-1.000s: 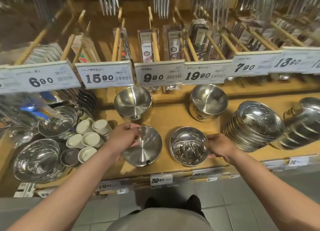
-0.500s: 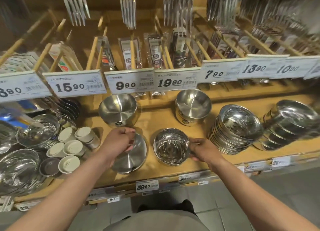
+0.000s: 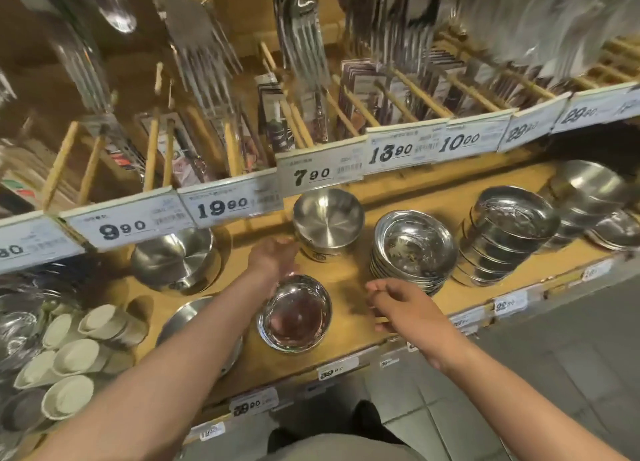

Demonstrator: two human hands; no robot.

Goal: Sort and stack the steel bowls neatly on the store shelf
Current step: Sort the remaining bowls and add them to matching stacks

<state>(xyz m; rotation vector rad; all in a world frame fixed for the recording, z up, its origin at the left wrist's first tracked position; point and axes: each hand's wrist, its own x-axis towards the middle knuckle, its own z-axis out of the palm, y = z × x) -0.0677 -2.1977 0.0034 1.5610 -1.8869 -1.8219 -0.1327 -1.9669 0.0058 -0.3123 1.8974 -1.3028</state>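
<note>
Head view: shiny bowl sits near the shelf front edge, left of the bowl stack. Left hand at the bowl's far rim, grip unclear. Right hand loose, empty, between bowl and stack. Judgement: lift level, seat squarely onto stack.

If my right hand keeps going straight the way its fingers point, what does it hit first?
Probably the shiny steel bowl at the shelf front: the right hand points left toward its rim across bare wood. Depth is unclear, so it might pass just above.
</note>
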